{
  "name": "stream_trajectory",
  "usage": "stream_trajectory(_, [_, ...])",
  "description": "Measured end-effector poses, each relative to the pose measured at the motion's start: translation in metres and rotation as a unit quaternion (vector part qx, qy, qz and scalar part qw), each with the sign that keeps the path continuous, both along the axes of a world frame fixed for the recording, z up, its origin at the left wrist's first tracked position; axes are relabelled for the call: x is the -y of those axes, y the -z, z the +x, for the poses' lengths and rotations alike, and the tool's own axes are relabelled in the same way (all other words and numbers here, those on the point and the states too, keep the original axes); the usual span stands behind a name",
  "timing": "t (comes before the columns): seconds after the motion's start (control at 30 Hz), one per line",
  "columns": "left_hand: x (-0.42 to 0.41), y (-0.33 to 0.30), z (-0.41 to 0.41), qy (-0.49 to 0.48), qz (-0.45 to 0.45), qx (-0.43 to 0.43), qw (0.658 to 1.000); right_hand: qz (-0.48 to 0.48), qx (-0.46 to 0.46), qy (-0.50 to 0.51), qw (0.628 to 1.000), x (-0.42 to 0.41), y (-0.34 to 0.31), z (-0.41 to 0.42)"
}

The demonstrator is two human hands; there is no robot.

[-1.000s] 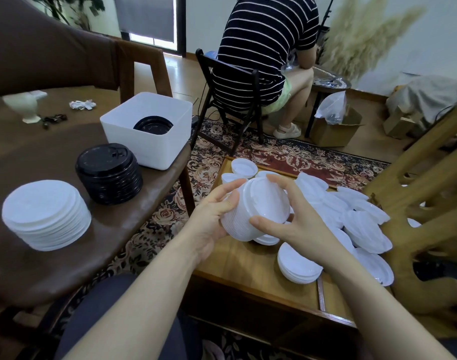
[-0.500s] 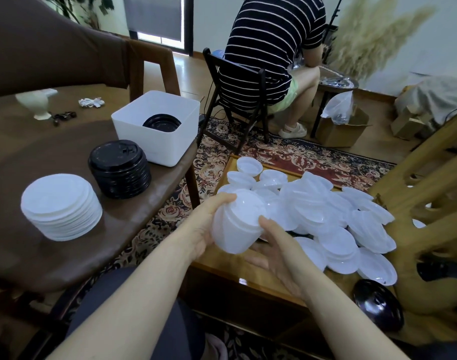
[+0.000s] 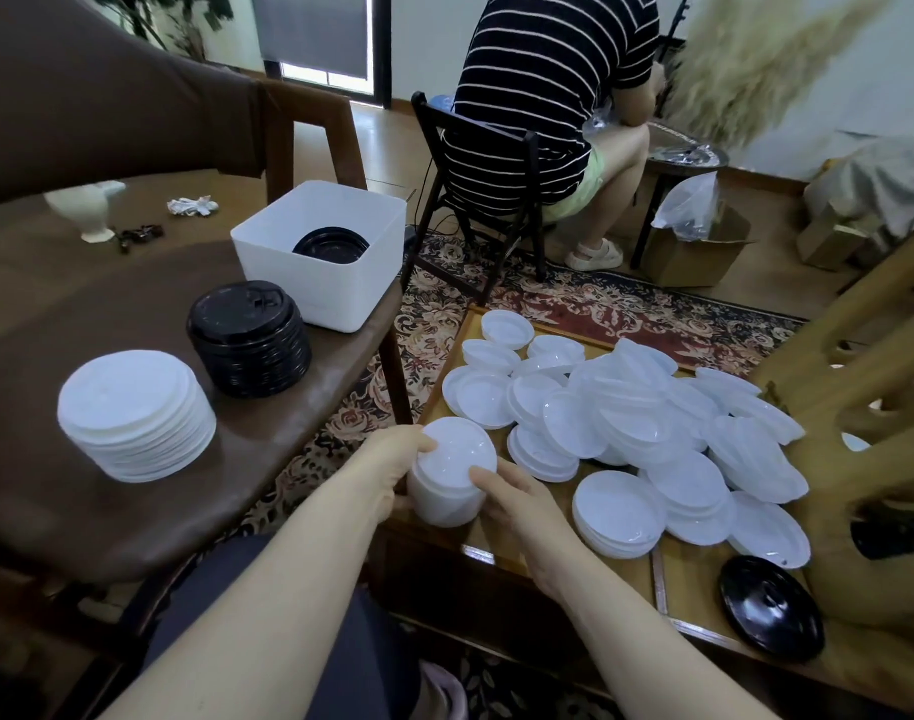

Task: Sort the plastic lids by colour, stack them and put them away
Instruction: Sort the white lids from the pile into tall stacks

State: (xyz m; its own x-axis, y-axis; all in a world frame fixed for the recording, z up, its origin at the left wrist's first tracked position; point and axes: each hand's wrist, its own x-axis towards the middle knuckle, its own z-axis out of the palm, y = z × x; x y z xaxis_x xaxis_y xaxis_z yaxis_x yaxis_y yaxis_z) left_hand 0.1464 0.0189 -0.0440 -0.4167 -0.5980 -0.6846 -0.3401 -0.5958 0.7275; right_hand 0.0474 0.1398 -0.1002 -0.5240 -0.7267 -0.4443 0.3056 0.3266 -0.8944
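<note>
- We hold a tall stack of white lids (image 3: 450,478) between both hands, at the near left corner of the low wooden table (image 3: 501,550).
- Our left hand (image 3: 392,470) curls round the stack's left side, thumb on its top edge.
- Our right hand (image 3: 514,504) cups the right side, fingers wrapped against it.
- Loose white lids (image 3: 626,423) lie heaped on the low wooden table, right of the held stack.
- A single black lid (image 3: 771,615) lies at that table's near right edge.
- Left of the low wooden table, on a brown seat (image 3: 299,407), stand a white pile (image 3: 132,420), a black pile (image 3: 249,337) and a white bin (image 3: 322,252) with black lids (image 3: 330,245) inside.
</note>
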Motion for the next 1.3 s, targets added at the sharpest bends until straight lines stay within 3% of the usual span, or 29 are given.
stream_trajectory(0.33, [0.006,0.012,-0.004,0.025,-0.051,0.006,0.998,-0.034,0.022,0.000,0.999,0.000,0.003,-0.002])
stream_trajectory(0.43, [0.008,0.019,-0.004,0.048,-0.137,0.020,0.989,-0.021,-0.021,-0.002,1.000,-0.009,-0.005,-0.005])
stream_trajectory(0.5, [0.002,0.015,0.000,0.106,-0.283,0.071,0.951,-0.014,-0.110,-0.014,0.994,-0.023,-0.014,-0.012])
stream_trajectory(0.57, [-0.013,0.007,0.001,0.164,-0.452,0.111,0.870,-0.013,-0.212,-0.038,0.976,-0.042,-0.026,-0.024])
stream_trajectory(0.6, [-0.024,0.001,0.000,0.177,-0.512,0.091,0.835,-0.007,-0.266,-0.048,0.963,-0.053,-0.032,-0.032])
stream_trajectory(0.67, [-0.046,-0.004,-0.007,0.194,-0.557,0.010,0.808,0.011,-0.386,-0.061,0.920,-0.073,-0.040,-0.053])
stream_trajectory(0.8, [-0.083,0.001,-0.035,0.297,-0.555,-0.058,0.775,0.059,-0.557,-0.063,0.826,-0.096,-0.046,-0.100])
stream_trajectory(0.93, [-0.094,0.018,-0.055,0.404,-0.565,-0.006,0.719,0.104,-0.640,-0.045,0.760,-0.097,-0.039,-0.138])
stream_trajectory(1.0, [-0.092,0.028,-0.059,0.426,-0.564,0.011,0.707,0.111,-0.662,-0.059,0.739,-0.095,-0.030,-0.147])
stream_trajectory(1.2, [-0.084,0.043,-0.066,0.440,-0.545,0.023,0.713,0.108,-0.685,-0.071,0.717,-0.084,-0.018,-0.151])
stream_trajectory(1.3, [-0.080,0.044,-0.070,0.431,-0.523,0.024,0.735,0.084,-0.628,-0.029,0.773,-0.085,-0.028,-0.149])
